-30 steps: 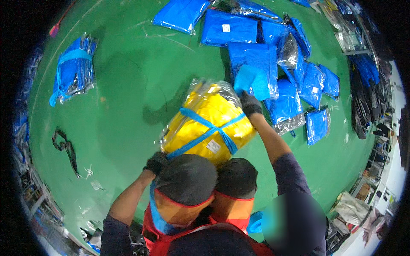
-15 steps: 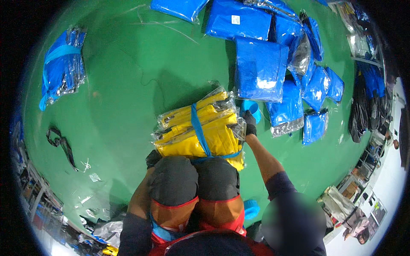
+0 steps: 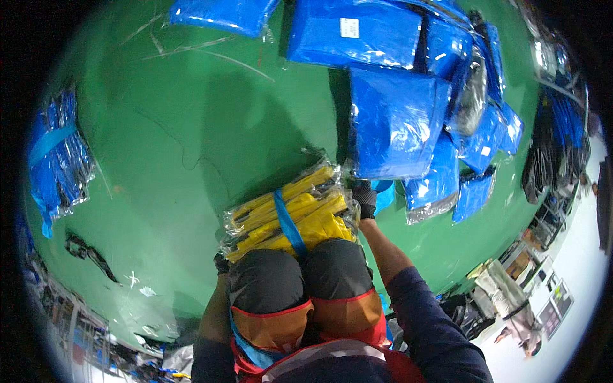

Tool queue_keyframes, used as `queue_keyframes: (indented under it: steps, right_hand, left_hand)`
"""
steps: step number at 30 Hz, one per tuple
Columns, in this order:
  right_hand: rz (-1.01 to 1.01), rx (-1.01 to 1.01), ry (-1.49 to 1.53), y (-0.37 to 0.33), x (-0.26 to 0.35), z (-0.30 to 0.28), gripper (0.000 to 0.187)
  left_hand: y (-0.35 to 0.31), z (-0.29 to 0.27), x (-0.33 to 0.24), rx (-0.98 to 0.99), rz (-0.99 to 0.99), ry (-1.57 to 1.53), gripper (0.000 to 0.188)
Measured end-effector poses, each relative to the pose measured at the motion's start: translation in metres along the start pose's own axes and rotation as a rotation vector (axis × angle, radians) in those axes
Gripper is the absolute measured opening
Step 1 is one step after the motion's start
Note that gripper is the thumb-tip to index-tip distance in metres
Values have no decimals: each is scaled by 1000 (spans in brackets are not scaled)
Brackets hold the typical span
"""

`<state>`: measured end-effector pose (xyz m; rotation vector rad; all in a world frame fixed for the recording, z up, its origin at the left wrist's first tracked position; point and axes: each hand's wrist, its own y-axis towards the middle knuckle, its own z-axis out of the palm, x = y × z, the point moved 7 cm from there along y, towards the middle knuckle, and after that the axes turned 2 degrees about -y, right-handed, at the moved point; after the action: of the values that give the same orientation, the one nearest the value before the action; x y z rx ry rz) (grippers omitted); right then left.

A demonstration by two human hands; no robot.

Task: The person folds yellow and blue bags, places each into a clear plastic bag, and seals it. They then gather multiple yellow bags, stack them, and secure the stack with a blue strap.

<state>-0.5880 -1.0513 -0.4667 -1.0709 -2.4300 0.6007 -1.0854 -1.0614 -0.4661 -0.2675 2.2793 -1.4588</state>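
Note:
A bundle of yellow packets (image 3: pixel 300 220) in clear plastic, bound by a blue strap (image 3: pixel 288 223), lies on the floor against my knees, which hide its near side. My right hand (image 3: pixel 364 199), in a dark glove, is closed at the bundle's right end with its fingers curled. Just beyond that hand a light blue roll (image 3: pixel 384 196) shows, partly covered by the hand and a blue packet (image 3: pixel 396 124). At the bundle's lower left corner is my gloved left hand (image 3: pixel 221 263); my knee and the plastic hide its fingers.
Several blue plastic-wrapped packets (image 3: pixel 354 38) are heaped at the far right. A strapped blue bundle (image 3: pixel 57 153) lies at the left, near a black strip (image 3: pixel 92 255) and white scraps (image 3: pixel 147 291). Dark blue and black goods (image 3: pixel 555 147) hang at the right edge. A person (image 3: pixel 517 316) shows at lower right.
The view has shifted, so the blue packets look closer and the left bundle sits nearer the edge. My right hand has moved from the blue roll in against the yellow bundle's end.

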Motion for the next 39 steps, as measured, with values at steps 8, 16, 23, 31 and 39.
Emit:
queue_keyframes:
  steps: [8, 16, 23, 31, 39]
  right_hand:
    - [-62, -150, 103, 7, -6, -5, 44]
    - [159, 485, 1535, -40, -19, 53, 43]
    - [-189, 228, 1255, -93, -12, -55, 48]
    - [-185, 92, 1106, -121, 19, 21, 56]
    - [-194, 82, 1200, -140, 7, -9, 64]
  left_hand:
    - [24, 7, 14, -58, 127, 39, 40]
    - [80, -33, -33, -116, 405, -37, 40]
    - [-50, -141, -123, 660, 513, -1004, 40]
    - [-40, -98, -179, 329, 755, -295, 31]
    - [-58, -142, -206, -172, 1145, 17, 30]
